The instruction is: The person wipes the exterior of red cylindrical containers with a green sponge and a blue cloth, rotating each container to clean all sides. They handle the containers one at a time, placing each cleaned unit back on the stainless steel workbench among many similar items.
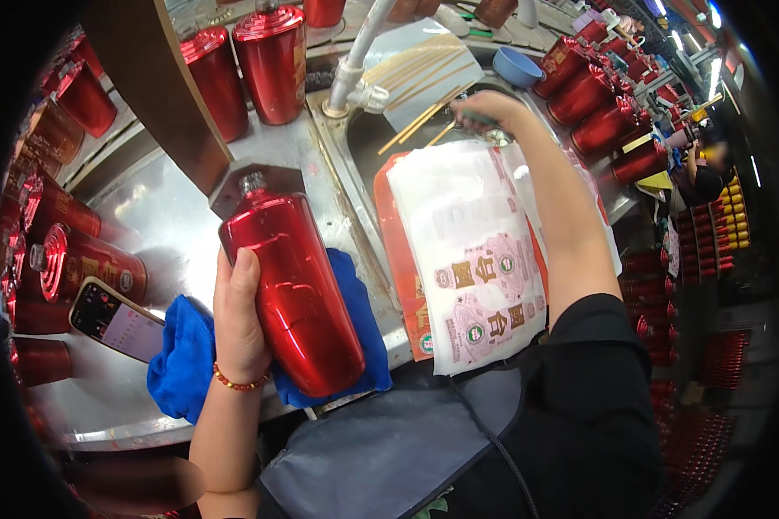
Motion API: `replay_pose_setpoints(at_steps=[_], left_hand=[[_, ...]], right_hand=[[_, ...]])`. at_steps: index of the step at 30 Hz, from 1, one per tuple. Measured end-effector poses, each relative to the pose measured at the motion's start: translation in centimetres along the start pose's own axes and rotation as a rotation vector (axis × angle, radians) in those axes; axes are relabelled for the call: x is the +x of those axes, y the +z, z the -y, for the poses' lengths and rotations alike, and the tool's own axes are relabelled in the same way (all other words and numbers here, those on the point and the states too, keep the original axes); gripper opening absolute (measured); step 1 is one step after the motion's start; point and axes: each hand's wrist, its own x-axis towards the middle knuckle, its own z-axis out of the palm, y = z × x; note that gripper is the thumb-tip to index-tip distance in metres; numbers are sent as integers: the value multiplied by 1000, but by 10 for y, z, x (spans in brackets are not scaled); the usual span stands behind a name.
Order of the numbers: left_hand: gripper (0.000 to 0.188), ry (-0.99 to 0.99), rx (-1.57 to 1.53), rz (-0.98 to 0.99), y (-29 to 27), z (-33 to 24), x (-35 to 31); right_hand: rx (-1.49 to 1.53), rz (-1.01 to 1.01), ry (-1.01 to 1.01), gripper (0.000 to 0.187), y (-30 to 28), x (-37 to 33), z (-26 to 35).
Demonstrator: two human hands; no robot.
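A glossy red bottle (pixel 299 285) with a bare threaded neck leans across a blue cloth (pixel 350 277). My left hand (pixel 241 311) is closed round its left side, the thumb lying along the surface. My right hand (pixel 493 112) reaches over the sink (pixel 368 130), its fingers curled round a small greenish thing that I cannot make out. Several thin wooden sticks (pixel 420 121) lie beside that hand. Below it, white sheets (pixel 485 259) printed in pink and gold rest on an orange-red board (pixel 398 242).
A white tap (pixel 350 82) rises behind the bottle, near a brown upright post (pixel 160 86). More red bottles (pixel 268 65) stand at the back and left. A phone (pixel 117 320) leans by a second blue cloth (pixel 182 359). A blue bowl (pixel 518 67) sits beyond my right hand.
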Motion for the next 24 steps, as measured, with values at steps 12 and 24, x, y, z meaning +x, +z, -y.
replay_pose_setpoints(at_steps=[12,24], left_hand=[[48,-35,-27,-3,1,-1,3],[48,-41,-3,26,4,-2,4]], right_hand=[[-139,248,-255,32,77,-192,34],[-565,113,-322,41,126,-224,50]])
